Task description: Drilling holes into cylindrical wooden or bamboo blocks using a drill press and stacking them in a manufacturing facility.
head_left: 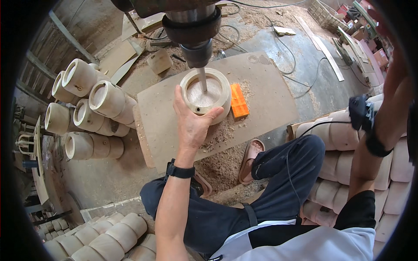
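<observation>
A round, pale wooden block with a recessed top stands upright on a flat board. My left hand grips its near side, thumb and fingers spread around the wall. A small dark hole shows in its rim near my thumb. From above, the drill bit in the drill press chuck reaches down into the recess. Just right of the block lies an orange rectangular piece. My right hand is raised at the far right rim of the view; its fingers are too dark and cut off to read.
Wood shavings lie on the board and floor. Several round wooden blocks are stacked at left, with more rows at lower left and a stack at right. Cables cross the floor. A wicker basket stands far right.
</observation>
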Tool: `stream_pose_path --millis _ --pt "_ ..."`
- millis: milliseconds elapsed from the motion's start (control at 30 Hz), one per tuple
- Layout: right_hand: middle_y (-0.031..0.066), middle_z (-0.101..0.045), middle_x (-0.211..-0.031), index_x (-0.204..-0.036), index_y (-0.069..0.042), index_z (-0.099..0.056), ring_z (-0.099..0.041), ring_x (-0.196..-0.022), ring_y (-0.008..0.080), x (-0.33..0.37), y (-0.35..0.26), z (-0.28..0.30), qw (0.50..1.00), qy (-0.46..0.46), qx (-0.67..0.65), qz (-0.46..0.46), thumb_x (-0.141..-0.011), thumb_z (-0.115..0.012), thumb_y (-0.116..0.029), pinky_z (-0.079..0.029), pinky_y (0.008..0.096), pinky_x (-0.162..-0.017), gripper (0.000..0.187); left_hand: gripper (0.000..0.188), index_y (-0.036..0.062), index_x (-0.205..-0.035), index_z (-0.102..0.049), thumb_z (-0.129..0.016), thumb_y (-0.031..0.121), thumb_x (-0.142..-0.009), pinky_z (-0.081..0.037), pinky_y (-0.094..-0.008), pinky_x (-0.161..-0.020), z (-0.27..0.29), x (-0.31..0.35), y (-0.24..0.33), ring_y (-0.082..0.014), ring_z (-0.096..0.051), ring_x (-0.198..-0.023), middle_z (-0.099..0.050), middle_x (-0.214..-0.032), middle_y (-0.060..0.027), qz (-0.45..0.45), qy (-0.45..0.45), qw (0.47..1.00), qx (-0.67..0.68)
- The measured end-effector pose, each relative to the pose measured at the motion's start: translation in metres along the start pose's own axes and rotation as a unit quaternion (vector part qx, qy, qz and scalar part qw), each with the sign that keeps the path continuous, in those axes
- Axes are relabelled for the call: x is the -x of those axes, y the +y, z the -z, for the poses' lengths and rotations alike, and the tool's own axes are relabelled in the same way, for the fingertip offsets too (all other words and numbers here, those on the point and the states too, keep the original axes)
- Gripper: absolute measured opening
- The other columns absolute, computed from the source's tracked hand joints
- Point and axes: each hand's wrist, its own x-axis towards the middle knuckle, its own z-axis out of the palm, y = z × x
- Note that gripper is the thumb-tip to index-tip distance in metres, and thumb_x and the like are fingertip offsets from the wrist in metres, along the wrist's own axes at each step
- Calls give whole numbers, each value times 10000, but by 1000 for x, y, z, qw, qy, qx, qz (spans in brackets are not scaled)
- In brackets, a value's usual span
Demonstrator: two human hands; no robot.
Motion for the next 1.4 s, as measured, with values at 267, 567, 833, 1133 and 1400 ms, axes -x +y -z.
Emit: stream_pose_path --millis 267,567,833,1133,1400 --pt "191 -618 -1252 -1334 21 -514 -633 -1109 316 54 -5 -23 998 -2 21 -67 -1051 -342 -309 -483 370 -945 468 1211 14 -1506 -91 -895 359 -668 -295 -447 -1135 -1 0 -4 -386 -309 -1364 -290 -1438 -253 -5 2 1000 -8" --pt "232 -661 -1168 -1332 36 -528 -691 -1016 339 75 -13 -50 996 25 60 -58 -1061 -326 -251 -552 330 -819 443 1209 34 -1511 -90 -891 370 -671 -299 -456 -1140 -1 -1 -3 -379 -303 -1368 -283 -1436 -245 17 -3 1000 -11" --pt "214 -689 -1071 -1337 57 -511 -717 -909 274 78 -26 -67 995 -4 72 -74 -1065 -334 -227 -565 334 -802 431 1217 48 -1512 -88 -890 399 -666 -305 -462 -1140 0 0 -1 -377 -300 -1371 -278 -1434 -243 22 -10 1000 -10" --pt "146 -674 -979 -1362 65 -481 -684 -829 193 86 -19 -72 997 -20 45 -60 -1064 -372 -208 -575 331 -785 419 1204 46 -1509 -96 -891 380 -669 -301 -460 -1141 -1 0 0 -375 -307 -1366 -284 -1430 -239 14 -2 1000 -9" --pt "114 -644 -926 -1381 64 -465 -647 -793 163 92 -16 -80 997 -2 17 -78 -1061 -393 -210 -560 323 -748 428 1189 40 -1507 -102 -891 356 -676 -300 -453 -1140 -1 1 2 -373 -315 -1359 -290 -1424 -238 15 -1 1000 -15"
